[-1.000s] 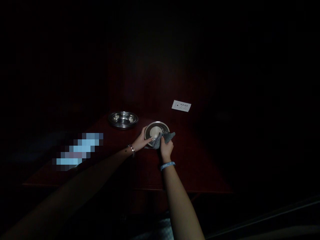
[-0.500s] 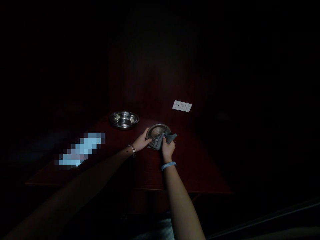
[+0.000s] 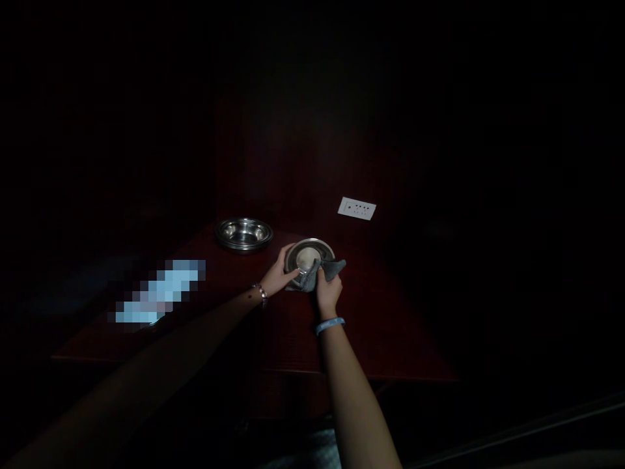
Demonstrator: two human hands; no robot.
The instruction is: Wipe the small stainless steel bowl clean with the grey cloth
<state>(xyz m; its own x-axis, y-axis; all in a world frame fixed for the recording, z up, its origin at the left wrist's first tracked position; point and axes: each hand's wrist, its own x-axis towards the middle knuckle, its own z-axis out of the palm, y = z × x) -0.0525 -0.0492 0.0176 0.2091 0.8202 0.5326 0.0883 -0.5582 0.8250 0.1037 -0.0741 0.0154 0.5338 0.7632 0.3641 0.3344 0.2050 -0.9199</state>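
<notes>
A shiny metal bowl point(image 3: 308, 257) with a wide rim is held tilted above the table, its inside facing me. My left hand point(image 3: 278, 272) grips the bowl's left rim, thumb on the inside and fingers behind. A grey cloth point(image 3: 334, 269) is bunched in my right hand point(image 3: 329, 292) and covers the lower right of the bowl's rim. The right fingers are closed round the cloth, partly hidden by it. Left of the held bowl, a stack of similar metal bowls point(image 3: 243, 234) stands on the table.
The dark red table point(image 3: 390, 339) has its front edge near my forearms. A blurred-out bright blue patch point(image 3: 161, 293) lies at the table's left. On the dark red wall behind is a white socket plate point(image 3: 357, 208). Everything farther out is very dark.
The held bowl has tipped slightly, and its bottom now catches more light. My left thumb has shifted a little inward over the rim. The right hand and cloth have barely moved.
</notes>
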